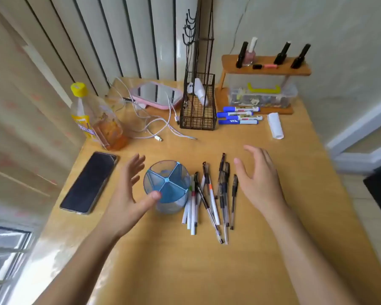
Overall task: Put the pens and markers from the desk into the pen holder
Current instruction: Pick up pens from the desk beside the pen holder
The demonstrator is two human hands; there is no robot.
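A round clear pen holder point(167, 186) with blue dividers stands upright in the middle of the wooden desk point(185, 260), with nothing in it. Just right of it lies a loose pile of pens and markers point(211, 201), several white-bodied and several clear with dark caps. My left hand point(128, 192) is open beside the holder's left side, thumb near its rim. My right hand point(259, 179) hovers open just right of the pile, holding nothing. Several blue-capped markers point(239, 115) lie farther back.
A black phone point(89, 182) lies at the left. Behind stand an orange drink bottle point(97, 119), white cables point(154, 126), a pink mirror point(156, 94), a black wire rack point(198, 106), a wooden shelf point(266, 69) over a plastic box, and a white roll point(275, 125).
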